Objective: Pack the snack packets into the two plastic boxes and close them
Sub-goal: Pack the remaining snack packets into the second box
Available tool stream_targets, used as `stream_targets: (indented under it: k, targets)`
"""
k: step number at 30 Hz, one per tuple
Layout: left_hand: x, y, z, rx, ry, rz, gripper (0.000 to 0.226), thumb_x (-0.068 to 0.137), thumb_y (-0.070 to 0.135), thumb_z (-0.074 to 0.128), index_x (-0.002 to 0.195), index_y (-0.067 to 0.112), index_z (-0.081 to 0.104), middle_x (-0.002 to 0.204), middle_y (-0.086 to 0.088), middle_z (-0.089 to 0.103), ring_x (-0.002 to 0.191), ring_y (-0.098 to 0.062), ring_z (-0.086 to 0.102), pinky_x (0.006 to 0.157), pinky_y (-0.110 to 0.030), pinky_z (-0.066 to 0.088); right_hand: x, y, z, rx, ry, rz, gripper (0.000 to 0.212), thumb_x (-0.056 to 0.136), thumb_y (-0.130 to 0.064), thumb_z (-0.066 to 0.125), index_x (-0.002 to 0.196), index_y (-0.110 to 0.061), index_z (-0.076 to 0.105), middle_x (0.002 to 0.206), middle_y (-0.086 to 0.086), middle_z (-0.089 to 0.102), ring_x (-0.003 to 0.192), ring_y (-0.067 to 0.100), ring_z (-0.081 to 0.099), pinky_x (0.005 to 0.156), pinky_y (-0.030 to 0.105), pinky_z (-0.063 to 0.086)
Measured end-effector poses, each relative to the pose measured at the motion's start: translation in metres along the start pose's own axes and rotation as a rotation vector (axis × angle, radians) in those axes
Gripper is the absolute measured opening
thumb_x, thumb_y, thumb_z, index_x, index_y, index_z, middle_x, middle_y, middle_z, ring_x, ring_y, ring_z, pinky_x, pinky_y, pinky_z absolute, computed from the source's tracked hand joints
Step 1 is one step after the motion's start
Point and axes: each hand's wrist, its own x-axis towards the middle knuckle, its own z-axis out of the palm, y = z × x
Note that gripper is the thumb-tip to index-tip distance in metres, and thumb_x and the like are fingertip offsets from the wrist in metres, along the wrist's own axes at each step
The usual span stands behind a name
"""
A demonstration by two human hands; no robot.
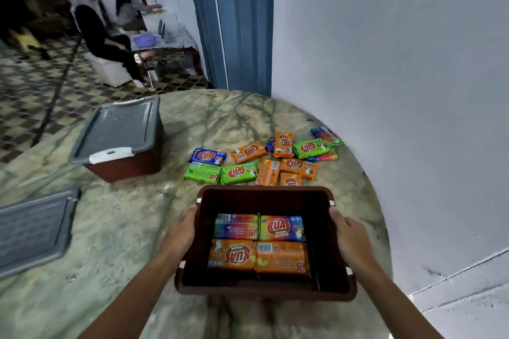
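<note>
- Open box (265, 195) sits at near edge of the marble surface (115, 228), held btwn both hands: left hand (180, 231) clasps left wall, right hand (349, 239) clasps right wall, fingers curled over the sides.
- Inside: four packed packets (259, 245), flat, 2x2, one layer.
- Risk: box may overhang the near edge; a pull toward the body or a tilt could tip it & slide packets out of their rows.
- Risk: loose packets (264, 159) lie just beyond far wall; pushing box fwd would shove them, some toward the surface's right rim.
- Lid (33, 231) lies well left, out of easy reach; second box (121, 140) already lidded.
- Orientation: open box mouth up, long axis looks near-to-far; packed packets' long axes run left-right.
</note>
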Motion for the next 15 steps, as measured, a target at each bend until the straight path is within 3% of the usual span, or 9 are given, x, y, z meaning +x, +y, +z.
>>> stream_targets:
  k: [3,6,9,15]
  targets:
    - [-0.020,-0.001,0.014,-0.020,0.045,-0.031,0.037,0.099,0.039,0.042,0.089,0.016,0.070,0.087,-0.007,0.068,0.079,-0.018,0.062,0.066,-0.027,0.042,0.012,-0.002,-0.018,-0.032,-0.046,-0.011,0.054,0.095,-0.052,0.043,0.078,-0.010,0.071,0.074,0.001,0.073,0.074,0.018,0.070,0.072,0.040,0.056]
    - [-0.032,0.003,0.013,-0.063,0.048,-0.038,0.040,0.100,0.039,0.040,0.094,0.014,0.070,0.083,-0.004,0.069,0.082,-0.018,0.065,0.060,-0.023,0.045,0.017,-0.004,-0.022,-0.063,-0.079,0.002,0.057,0.094,-0.055,0.043,0.080,-0.007,0.071,0.076,0.005,0.073,0.075,0.021,0.069,0.075,0.043,0.056]
    - [-0.037,0.009,0.013,-0.057,0.059,-0.025,0.036,0.101,0.034,0.039,0.089,0.015,0.066,0.073,0.005,0.061,0.072,-0.013,0.059,0.054,-0.019,0.040,0.018,-0.005,-0.022,-0.064,-0.095,0.011,0.059,0.094,-0.054,0.044,0.082,-0.003,0.070,0.079,0.010,0.072,0.076,0.024,0.068,0.075,0.043,0.055]
    - [-0.039,0.007,0.012,-0.074,0.037,-0.039,0.043,0.101,0.038,0.038,0.077,0.016,0.067,0.078,-0.002,0.067,0.076,-0.016,0.064,0.060,-0.024,0.045,0.011,-0.011,-0.024,-0.059,-0.091,0.010,0.056,0.095,-0.051,0.044,0.081,-0.003,0.070,0.078,0.009,0.072,0.075,0.022,0.068,0.069,0.036,0.052]
